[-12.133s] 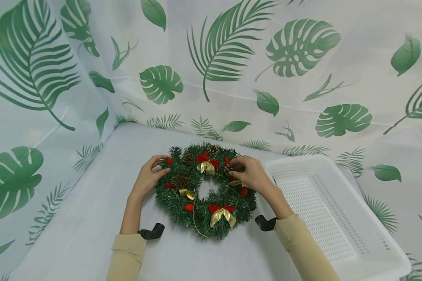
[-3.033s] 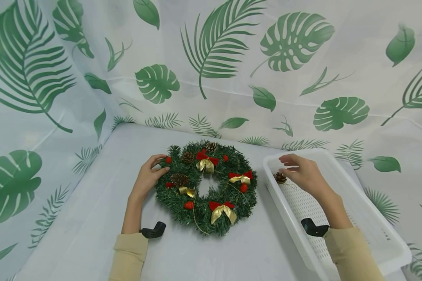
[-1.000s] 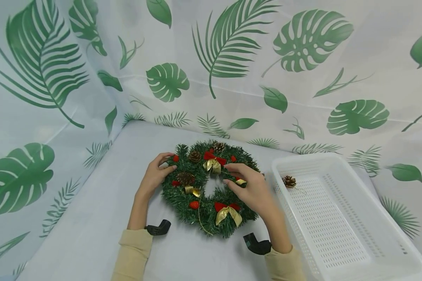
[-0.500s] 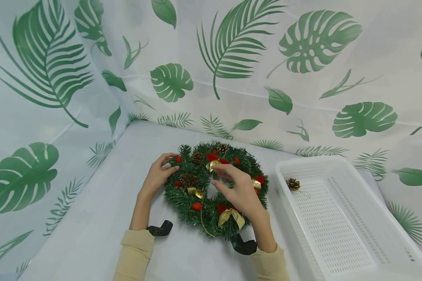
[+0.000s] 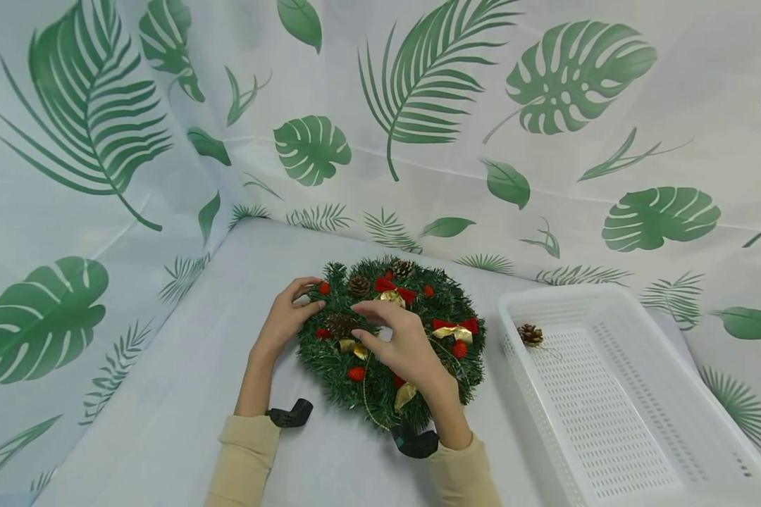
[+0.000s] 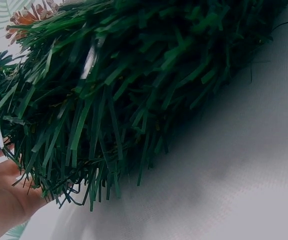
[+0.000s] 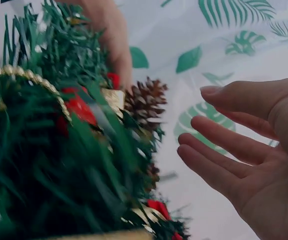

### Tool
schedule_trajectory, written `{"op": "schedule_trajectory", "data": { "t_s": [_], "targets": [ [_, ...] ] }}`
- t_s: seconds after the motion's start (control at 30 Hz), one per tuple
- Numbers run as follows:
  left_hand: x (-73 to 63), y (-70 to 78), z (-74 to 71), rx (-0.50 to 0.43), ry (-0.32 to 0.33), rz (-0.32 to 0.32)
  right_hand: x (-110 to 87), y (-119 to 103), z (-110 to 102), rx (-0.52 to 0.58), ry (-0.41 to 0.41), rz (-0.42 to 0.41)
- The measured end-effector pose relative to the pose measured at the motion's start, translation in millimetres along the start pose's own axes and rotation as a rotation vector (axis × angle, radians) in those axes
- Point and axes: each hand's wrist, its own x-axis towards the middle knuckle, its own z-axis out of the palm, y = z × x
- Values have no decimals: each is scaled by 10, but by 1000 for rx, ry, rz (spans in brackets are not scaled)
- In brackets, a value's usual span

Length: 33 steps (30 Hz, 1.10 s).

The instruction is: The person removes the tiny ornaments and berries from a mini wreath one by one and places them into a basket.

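Note:
A green tinsel Christmas wreath (image 5: 323,366) lies on the white table, decked with red-and-gold bows, red berries and pine cones. My left hand (image 5: 287,317) grips its left edge between thumb and fingers; in the left wrist view the tinsel hides most of that hand (image 6: 3,195). Over the wreath's middle hovers my right hand (image 5: 402,345), thumb and fingers apart with nothing between them. Its fingertips point toward the left-side pine cone (image 5: 340,324). The right wrist view shows a gap between this hand (image 7: 249,150) and the pine cone (image 7: 146,102).
To the right stands a white perforated plastic basket (image 5: 514,352). A loose pine cone (image 5: 530,334) with a thin string lies inside, near its left wall. Behind the table (image 5: 177,352) hangs a leaf-patterned curtain (image 5: 418,169).
The right hand took a pine cone from the wreath's right side to the basket, let go, then moved back leftward across the wreath. The left hand has kept its hold.

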Motion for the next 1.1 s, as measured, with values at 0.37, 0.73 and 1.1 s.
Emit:
{"op": "schedule_trajectory", "data": {
  "t_s": [0.37, 0.73, 1.1],
  "targets": [
    [19, -7, 21, 3, -3, 12, 75, 41, 157, -9, -14, -13],
    [-38, 16, -8, 16, -2, 15, 125, 80, 323, -95, -27, -53],
    [-27, 18, 14, 11, 4, 26, 140, 130, 389, -144, 9, -105]
  ]
}}
